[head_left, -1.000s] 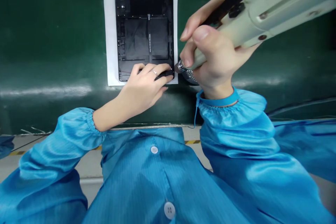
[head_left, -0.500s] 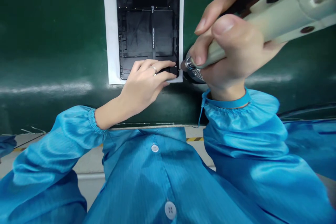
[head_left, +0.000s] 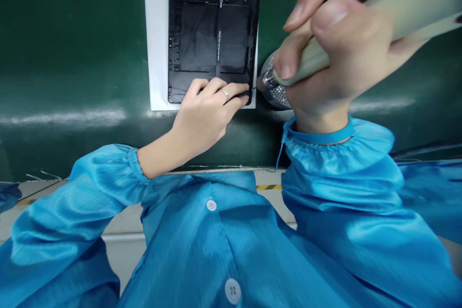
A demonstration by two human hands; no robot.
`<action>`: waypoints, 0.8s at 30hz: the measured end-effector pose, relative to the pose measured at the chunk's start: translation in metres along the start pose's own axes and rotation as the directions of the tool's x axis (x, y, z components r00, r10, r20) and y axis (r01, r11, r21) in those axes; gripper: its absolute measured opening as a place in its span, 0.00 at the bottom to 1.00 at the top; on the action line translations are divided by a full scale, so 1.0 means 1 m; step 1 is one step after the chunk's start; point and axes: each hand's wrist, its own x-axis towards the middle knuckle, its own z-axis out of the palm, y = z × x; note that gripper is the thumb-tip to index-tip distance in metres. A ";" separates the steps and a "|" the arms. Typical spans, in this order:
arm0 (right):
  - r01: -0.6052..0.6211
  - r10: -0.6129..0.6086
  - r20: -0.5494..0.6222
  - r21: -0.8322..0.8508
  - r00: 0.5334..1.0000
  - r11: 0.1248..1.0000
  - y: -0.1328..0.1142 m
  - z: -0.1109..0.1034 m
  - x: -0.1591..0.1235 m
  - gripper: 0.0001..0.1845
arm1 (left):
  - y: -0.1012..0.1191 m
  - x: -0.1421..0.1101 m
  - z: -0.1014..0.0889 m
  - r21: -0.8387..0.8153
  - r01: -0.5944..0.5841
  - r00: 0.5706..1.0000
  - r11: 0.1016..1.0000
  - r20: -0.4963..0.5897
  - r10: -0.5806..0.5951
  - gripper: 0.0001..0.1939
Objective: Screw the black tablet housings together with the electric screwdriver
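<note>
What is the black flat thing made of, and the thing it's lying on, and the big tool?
The black panel looks like matte plastic: dull, with moulded ribs and frames. The white sheet under it seems to be paper or thin foam, flat and without shine. The screwdriver in the right hand has a pale, smooth, probably plastic body and a shiny metal collar.

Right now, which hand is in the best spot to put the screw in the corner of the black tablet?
Probably the right hand: it grips the beige electric screwdriver, tip beside the black tablet back panel's near corner. The left hand only presses the panel down.
</note>
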 end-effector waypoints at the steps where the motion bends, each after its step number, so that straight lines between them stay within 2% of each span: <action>1: -0.005 0.005 0.003 -0.020 1.000 1.000 0.000 0.000 0.000 0.11 | 0.000 0.000 0.001 -0.003 0.004 1.000 1.000 -0.006 -0.004 0.19; 7: -0.031 0.032 0.005 -0.097 0.999 0.995 -0.004 -0.001 -0.002 0.19 | -0.004 0.002 0.001 -0.088 0.024 0.999 0.996 0.025 -0.022 0.23; 14: -0.086 0.078 -0.047 -0.183 0.996 0.979 -0.014 0.003 -0.002 0.15 | -0.003 0.006 -0.005 -0.136 0.104 0.990 0.985 0.111 -0.089 0.23; 18: -0.119 0.114 -0.038 -0.148 0.993 0.982 -0.014 0.006 -0.002 0.13 | -0.001 0.005 -0.004 -0.157 0.126 0.988 0.980 0.107 -0.110 0.23; 24: -0.035 0.031 -0.035 -0.124 0.999 0.992 0.000 0.003 0.000 0.09 | -0.001 0.005 -0.005 -0.165 0.152 0.986 0.975 0.101 -0.136 0.24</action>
